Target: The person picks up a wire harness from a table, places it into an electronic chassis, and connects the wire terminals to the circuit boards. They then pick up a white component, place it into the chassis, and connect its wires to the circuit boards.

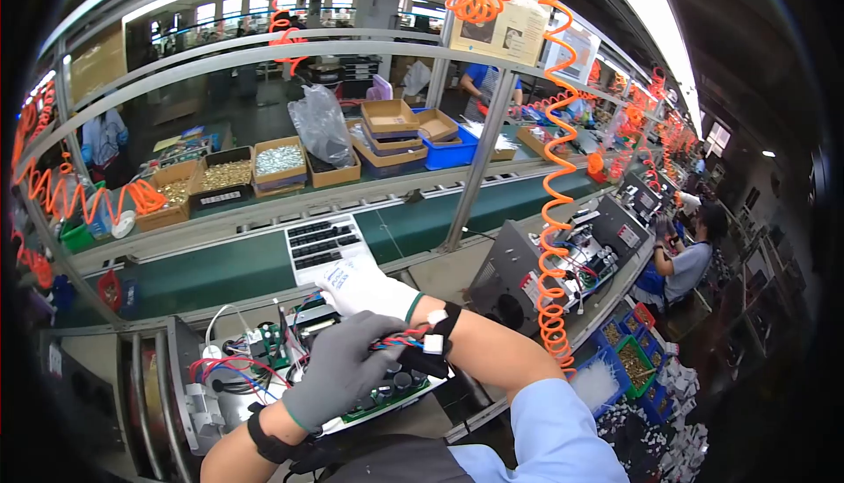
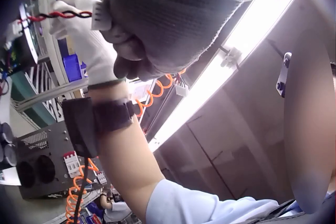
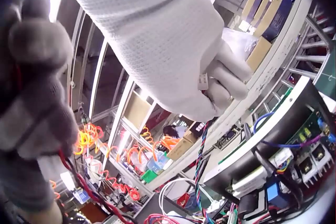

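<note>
My left hand [image 1: 338, 369], in a grey glove, grips a red and blue wire pair ending in a white connector [image 1: 432, 343], which lies against my right wrist strap. The left wrist view shows that connector [image 2: 101, 16] held at the grey fingers [image 2: 163, 19]. My right hand [image 1: 360, 288], in a white glove, reaches over an open metal chassis [image 1: 176, 395] with a green circuit board [image 1: 387, 391]. In the right wrist view the white glove [image 3: 173, 50] pinches a small white plug [image 3: 202, 81] on a multicolour wire bundle [image 3: 201, 150] leading down to the board [image 3: 294, 150].
A green conveyor belt [image 1: 220, 268] carries a white tray of black parts [image 1: 325, 241]. Cardboard boxes of screws [image 1: 280, 162] sit on the shelf behind. An orange coiled hose [image 1: 554, 219] hangs beside a grey unit [image 1: 527, 272]. Blue bins [image 1: 615, 369] and another worker [image 1: 686, 263] are at right.
</note>
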### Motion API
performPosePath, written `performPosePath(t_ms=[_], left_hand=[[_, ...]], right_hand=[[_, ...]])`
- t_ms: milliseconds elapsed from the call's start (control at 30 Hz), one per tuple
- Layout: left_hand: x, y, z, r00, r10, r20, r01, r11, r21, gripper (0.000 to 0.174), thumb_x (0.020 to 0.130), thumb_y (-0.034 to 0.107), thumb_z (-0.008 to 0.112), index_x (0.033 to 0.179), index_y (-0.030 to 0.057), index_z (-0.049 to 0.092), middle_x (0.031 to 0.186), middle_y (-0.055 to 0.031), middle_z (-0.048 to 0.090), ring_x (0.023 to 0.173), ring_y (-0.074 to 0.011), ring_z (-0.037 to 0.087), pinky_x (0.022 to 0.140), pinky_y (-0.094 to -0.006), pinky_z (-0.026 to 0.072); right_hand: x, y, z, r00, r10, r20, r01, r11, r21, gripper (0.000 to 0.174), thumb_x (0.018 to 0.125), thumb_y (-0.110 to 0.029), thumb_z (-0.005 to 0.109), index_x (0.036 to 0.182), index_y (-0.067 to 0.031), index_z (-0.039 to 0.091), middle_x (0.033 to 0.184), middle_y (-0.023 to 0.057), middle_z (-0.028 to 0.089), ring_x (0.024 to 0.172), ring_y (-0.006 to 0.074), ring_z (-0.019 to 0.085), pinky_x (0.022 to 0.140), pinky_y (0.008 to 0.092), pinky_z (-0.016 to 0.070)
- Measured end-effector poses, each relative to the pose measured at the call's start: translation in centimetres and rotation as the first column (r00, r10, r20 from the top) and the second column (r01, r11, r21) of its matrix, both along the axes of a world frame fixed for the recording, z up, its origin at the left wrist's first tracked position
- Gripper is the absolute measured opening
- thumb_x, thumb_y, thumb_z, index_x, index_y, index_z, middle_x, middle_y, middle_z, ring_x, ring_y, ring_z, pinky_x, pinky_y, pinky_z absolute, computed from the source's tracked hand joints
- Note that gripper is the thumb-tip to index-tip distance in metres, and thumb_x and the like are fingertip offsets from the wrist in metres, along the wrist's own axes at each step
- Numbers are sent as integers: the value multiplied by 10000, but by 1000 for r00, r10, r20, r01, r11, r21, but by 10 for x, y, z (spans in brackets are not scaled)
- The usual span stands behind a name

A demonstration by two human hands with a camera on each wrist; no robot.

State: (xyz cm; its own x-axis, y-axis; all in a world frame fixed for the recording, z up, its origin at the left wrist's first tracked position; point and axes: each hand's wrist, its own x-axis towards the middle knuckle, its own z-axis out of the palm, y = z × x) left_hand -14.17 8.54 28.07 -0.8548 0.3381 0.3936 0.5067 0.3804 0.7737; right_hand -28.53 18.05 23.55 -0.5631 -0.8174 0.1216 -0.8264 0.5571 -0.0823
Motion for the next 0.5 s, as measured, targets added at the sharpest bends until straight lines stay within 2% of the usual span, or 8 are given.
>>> performPosePath(t_ms=[33,67,100,133,200,267,333,500], left_hand=[[2,5,0,999,20,-31,-21,999,-31,253,806,75,664,1058,53,657,877,-111,646,776,-244,649,705,-330,501],[2,10,-2,997,35,-65,-39,997,-61,250,798,94,682,1046,63,659,880,-104,648,756,-256,645,688,-334,502],[3,15,-5,991,62,-116,-67,997,-46,230,781,187,721,975,81,656,868,-95,638,724,-280,640,654,-359,503],[6,17,-3,990,61,-125,-67,996,-50,230,781,187,721,975,81,656,868,-95,638,724,-280,640,654,-359,503],[9,31,3,967,131,-218,-190,941,-279,263,762,272,739,923,94,633,853,-91,622,720,-295,641,628,-378,502],[10,39,-2,948,136,-287,-237,905,-354,274,746,303,745,893,120,604,847,-80,614,709,-298,640,600,-396,499],[8,35,-6,958,108,-264,-210,894,-397,252,754,263,723,898,102,595,839,-90,605,731,-306,634,590,-432,476],[13,38,-5,941,148,-304,-278,848,-450,209,722,220,733,819,86,606,781,-88,625,682,-299,631,611,-399,481]], right_hand=[[-1,-7,-11,996,33,-86,-32,999,8,238,884,-209,508,988,-59,661,868,144,673,797,365,642,681,476,481],[-1,-12,-17,978,88,-186,-91,996,-5,187,816,-155,533,924,-63,655,789,123,652,714,326,632,614,468,460],[0,-15,-21,968,114,-223,-115,993,8,160,773,-140,548,879,-67,644,752,111,633,690,304,626,583,460,444],[2,-16,-22,956,133,-260,-132,991,23,136,730,-126,563,833,-71,633,715,99,615,667,282,619,552,452,427],[-5,-27,-47,915,119,-385,-140,990,-27,109,684,-146,592,771,-86,617,656,77,583,607,246,603,498,431,392],[-6,-33,-67,774,55,-631,-203,965,-165,69,672,-198,633,614,-163,621,570,29,559,516,218,568,447,411,308],[-3,-9,-59,777,5,-630,-85,992,-97,62,669,-201,644,616,-173,631,572,24,565,515,216,562,455,414,303],[34,-22,-46,898,9,-439,60,988,143,36,655,-219,703,625,-222,682,584,2,597,507,204,533,497,429,277]])
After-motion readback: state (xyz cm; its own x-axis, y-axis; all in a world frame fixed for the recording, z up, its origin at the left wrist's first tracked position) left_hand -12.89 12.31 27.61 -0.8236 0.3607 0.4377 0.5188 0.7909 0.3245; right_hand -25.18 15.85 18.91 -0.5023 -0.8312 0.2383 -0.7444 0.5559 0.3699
